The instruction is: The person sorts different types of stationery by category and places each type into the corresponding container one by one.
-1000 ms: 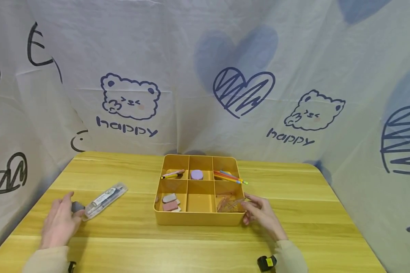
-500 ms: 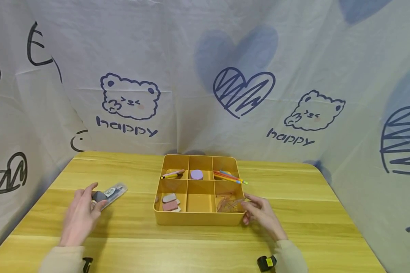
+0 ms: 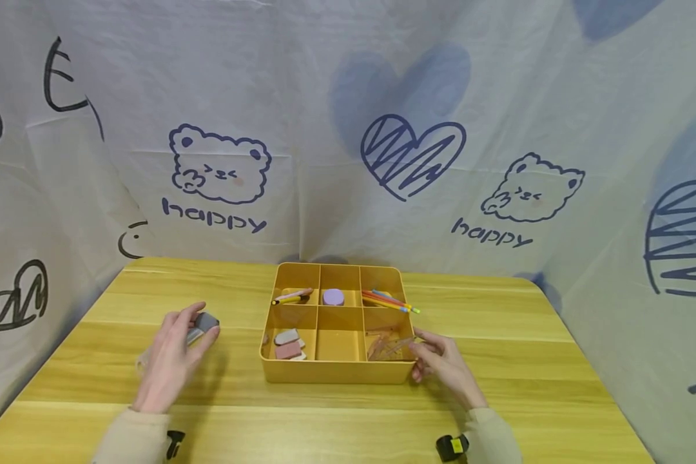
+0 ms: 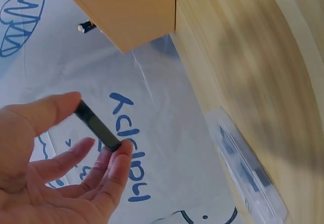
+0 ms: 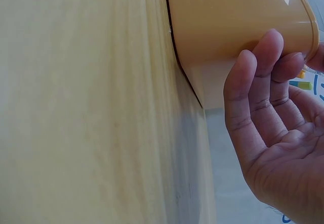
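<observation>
My left hand [image 3: 171, 351] pinches a small flat dark grey block [image 3: 207, 322] between thumb and fingertips, above the table left of the organizer. The left wrist view shows the block [image 4: 98, 125] edge-on; its kind is unclear. Below that hand lies a clear plastic case [image 4: 248, 168] with dark items inside, mostly hidden in the head view. My right hand [image 3: 445, 364] holds the front right corner of the yellow six-compartment organizer [image 3: 339, 372]. In the right wrist view, its fingertips press the outer wall [image 5: 228, 21], with the thumb at the rim.
In the organizer, erasers [image 3: 287, 350] fill the front left compartment and clear rulers [image 3: 388, 345] the front right. Pens [image 3: 292, 297], a purple round-cornered item [image 3: 333, 297] and pencils [image 3: 388, 301] occupy the back row. A printed cloth [image 3: 319, 212] hangs behind the table [image 3: 348, 425].
My left hand has moved right with the grey block, from the left end of the plastic case to above it, and now covers most of it. My right hand and the organizer have stayed put.
</observation>
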The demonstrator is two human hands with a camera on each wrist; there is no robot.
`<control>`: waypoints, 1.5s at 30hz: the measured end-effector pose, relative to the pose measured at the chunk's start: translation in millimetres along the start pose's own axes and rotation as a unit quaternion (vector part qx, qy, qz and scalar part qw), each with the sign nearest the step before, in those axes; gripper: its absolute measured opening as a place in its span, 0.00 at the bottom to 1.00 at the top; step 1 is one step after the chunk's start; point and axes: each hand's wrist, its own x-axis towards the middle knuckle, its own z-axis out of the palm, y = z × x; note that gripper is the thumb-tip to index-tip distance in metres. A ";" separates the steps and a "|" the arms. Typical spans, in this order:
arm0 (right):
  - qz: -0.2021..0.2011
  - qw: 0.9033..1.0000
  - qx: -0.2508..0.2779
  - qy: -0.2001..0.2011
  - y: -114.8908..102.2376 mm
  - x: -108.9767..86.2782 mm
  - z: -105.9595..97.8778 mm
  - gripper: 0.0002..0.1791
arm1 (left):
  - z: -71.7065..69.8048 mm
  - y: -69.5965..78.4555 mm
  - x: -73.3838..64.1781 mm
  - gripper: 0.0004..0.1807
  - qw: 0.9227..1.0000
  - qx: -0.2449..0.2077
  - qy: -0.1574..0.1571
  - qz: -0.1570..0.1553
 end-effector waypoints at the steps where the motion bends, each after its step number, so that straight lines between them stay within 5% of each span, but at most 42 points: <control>1: 0.000 1.000 0.001 -0.001 0.0 0.1 0.3 0.39 | 0.9 1.8 0.1 0.27 1.000 -0.004 0.001 0.001; 9: 0.000 1.000 0.004 0.004 -0.2 0.4 1.4 0.39 | 9.0 19.2 1.4 0.26 0.999 -0.038 -0.016 0.001; 26: -0.005 1.000 0.000 0.002 0.0 0.9 1.7 0.38 | 40.0 47.6 1.5 0.24 0.997 -0.030 -0.062 0.027; 45: -0.004 1.000 -0.004 0.001 -0.4 0.1 1.0 0.38 | 62.5 57.3 -0.8 0.24 0.995 0.001 -0.072 0.065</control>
